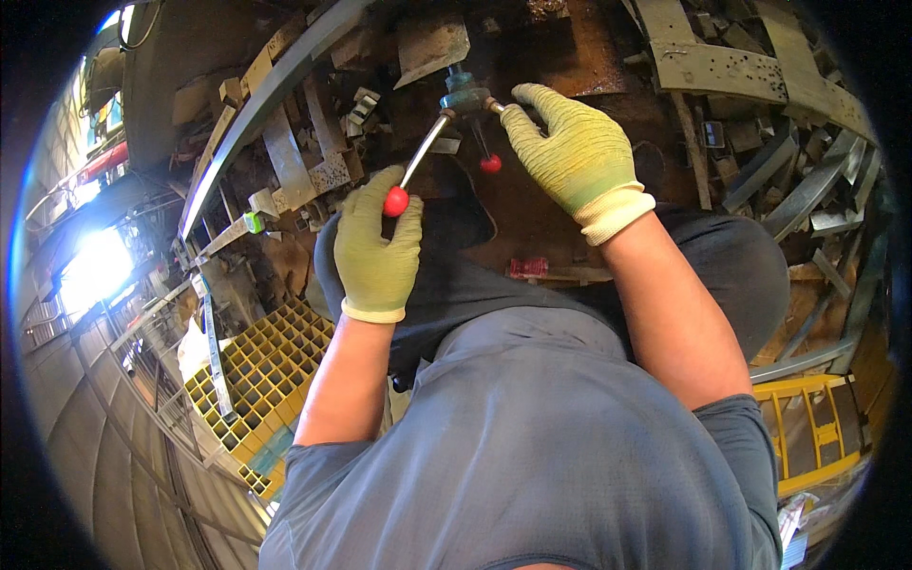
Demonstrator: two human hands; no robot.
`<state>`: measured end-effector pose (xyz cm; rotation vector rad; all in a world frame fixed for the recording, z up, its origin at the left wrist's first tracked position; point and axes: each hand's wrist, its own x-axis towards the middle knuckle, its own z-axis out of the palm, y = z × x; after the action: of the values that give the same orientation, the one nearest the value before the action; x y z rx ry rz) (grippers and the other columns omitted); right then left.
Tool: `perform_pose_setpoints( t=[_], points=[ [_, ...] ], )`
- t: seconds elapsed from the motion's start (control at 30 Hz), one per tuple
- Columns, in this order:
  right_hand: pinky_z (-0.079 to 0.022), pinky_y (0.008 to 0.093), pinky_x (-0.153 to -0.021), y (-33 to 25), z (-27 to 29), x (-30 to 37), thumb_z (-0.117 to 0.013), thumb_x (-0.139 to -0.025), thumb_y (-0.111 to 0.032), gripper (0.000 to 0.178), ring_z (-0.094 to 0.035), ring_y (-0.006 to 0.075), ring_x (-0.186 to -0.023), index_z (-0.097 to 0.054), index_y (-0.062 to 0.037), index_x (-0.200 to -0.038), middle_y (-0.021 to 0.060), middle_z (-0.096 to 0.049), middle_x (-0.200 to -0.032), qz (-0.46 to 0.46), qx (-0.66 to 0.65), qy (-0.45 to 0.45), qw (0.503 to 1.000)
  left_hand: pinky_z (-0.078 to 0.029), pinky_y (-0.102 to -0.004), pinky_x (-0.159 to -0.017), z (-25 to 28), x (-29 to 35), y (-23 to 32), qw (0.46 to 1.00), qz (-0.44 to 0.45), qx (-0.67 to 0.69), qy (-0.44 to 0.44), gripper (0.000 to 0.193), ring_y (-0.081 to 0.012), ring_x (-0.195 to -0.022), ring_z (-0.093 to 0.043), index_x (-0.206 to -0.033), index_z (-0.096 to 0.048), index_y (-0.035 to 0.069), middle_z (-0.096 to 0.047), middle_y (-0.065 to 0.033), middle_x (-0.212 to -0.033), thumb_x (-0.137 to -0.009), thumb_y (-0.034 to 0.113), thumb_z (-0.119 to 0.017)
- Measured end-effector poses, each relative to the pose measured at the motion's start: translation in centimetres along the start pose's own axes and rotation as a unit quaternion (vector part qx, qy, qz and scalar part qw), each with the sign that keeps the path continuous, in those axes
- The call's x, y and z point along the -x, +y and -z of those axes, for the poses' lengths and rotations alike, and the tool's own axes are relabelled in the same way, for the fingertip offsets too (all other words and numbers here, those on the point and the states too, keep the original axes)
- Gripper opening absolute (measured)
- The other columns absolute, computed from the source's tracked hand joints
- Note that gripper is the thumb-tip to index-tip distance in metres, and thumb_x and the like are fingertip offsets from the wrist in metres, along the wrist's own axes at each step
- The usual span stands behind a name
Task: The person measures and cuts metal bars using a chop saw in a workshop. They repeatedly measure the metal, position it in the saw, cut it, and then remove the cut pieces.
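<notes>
A blue-green hub carries several thin metal levers that end in red ball knobs. My left hand, in a yellow-green knit glove, has its fingers and thumb around the red knob of the lever pointing toward me on the left. In a matching glove, my right hand closes on another lever at the hub's right side; that lever's far end is hidden by the hand. Between my hands a third red knob hangs below the hub, touched by neither hand.
Scrap metal plates and offcuts lie at the right and left. A long curved metal bar crosses the upper left. Yellow grating stands at my lower left, and a yellow metal frame at the right. A red object lies by my legs.
</notes>
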<state>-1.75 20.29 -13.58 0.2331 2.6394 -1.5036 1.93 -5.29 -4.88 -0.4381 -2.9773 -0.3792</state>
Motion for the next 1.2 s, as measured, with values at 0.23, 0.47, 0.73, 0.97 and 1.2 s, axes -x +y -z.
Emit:
perform_pose_setpoints(
  t=[0.23, 0.47, 0.73, 0.97, 1.2],
  points=[
    [-0.062, 0.0562, -0.094, 0.2, -0.1, 0.1, -0.062, -0.111, -0.053, 0.050, -0.078, 0.0469, -0.108, -0.080, -0.0128, -0.134, 0.0228, -0.083, -0.115, 0.010, 0.001, 0.012, 1.000, -0.054, -0.0303, -0.059, 0.8, -0.5, -1.4, 0.702, 0.456, 0.523, -0.157, 0.064, -0.0220, -0.082, -0.079, -0.146, -0.067, -0.003, -0.079, -0.0162, -0.114, -0.116, 0.053, -0.067],
    [-0.062, 0.0568, -0.094, 0.1, -0.2, 0.1, -0.062, -0.111, -0.052, 0.049, -0.078, 0.0467, -0.109, -0.080, -0.0136, -0.134, 0.0224, -0.083, -0.115, 0.007, 0.004, 0.008, 1.000, -0.063, -0.0402, -0.089, 0.7, -0.5, 0.2, 0.998, 0.046, 0.011, -0.047, 0.059, -0.0286, -0.103, -0.079, -0.149, -0.065, -0.005, -0.080, -0.0107, -0.117, -0.106, 0.030, -0.086],
    [-0.062, 0.0558, -0.096, 0.4, -0.3, 0.0, -0.062, -0.111, -0.054, 0.051, -0.078, 0.0466, -0.110, -0.080, -0.0134, -0.136, 0.0225, -0.083, -0.117, 0.015, 0.015, 0.018, 1.000, -0.059, -0.0340, -0.067, 1.8, -1.2, -0.4, 0.908, 0.290, 0.254, -0.162, 0.049, -0.0211, -0.081, -0.076, -0.139, -0.070, -0.001, -0.079, -0.0095, -0.113, -0.115, 0.042, -0.072],
    [-0.062, 0.0563, -0.097, 0.1, -0.1, -0.1, -0.062, -0.111, -0.054, 0.052, -0.078, 0.0468, -0.110, -0.080, -0.0121, -0.136, 0.0235, -0.083, -0.117, -0.007, -0.003, 0.005, 1.000, -0.060, -0.0386, -0.071, 0.8, -1.2, -0.4, 0.888, 0.287, 0.329, -0.147, 0.055, -0.0241, -0.088, -0.077, -0.145, -0.067, -0.005, -0.077, -0.0113, -0.111, -0.113, 0.039, -0.076],
    [-0.062, 0.0559, -0.097, 0.2, -0.1, 0.0, -0.062, -0.111, -0.053, 0.052, -0.079, 0.0464, -0.110, -0.080, -0.0115, -0.136, 0.0236, -0.083, -0.116, 0.009, 0.012, 0.012, 1.000, -0.062, -0.0423, -0.074, 0.5, -1.1, -1.6, 0.988, -0.076, -0.117, -0.063, 0.054, -0.0268, -0.090, -0.078, -0.146, -0.067, -0.005, -0.077, -0.0109, -0.109, -0.113, 0.036, -0.077]
  ],
)
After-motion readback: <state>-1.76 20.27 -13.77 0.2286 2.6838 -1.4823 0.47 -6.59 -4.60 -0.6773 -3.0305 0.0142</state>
